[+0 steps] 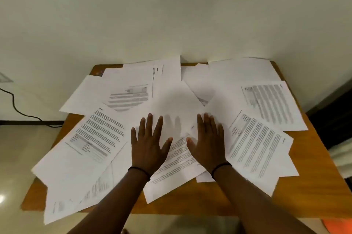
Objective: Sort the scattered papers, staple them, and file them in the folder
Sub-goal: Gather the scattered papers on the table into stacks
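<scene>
Several white sheets of paper (99, 138), some printed and some blank, lie scattered and overlapping over a small wooden table (308, 186). My left hand (147, 146) lies flat with fingers spread on the papers at the middle. My right hand (206, 142) lies flat beside it, fingers straight, also on the papers. A blank sheet (175, 104) sits just beyond both hands. A printed sheet (179, 159) shows between my wrists. No stapler or folder is visible.
The table stands against a white wall (171, 14). A black cable (17, 108) runs along the wall at the left. Pale floor (15, 157) lies left of the table. Some sheets overhang the table's left and front edges. A dark object (331, 111) stands at the right.
</scene>
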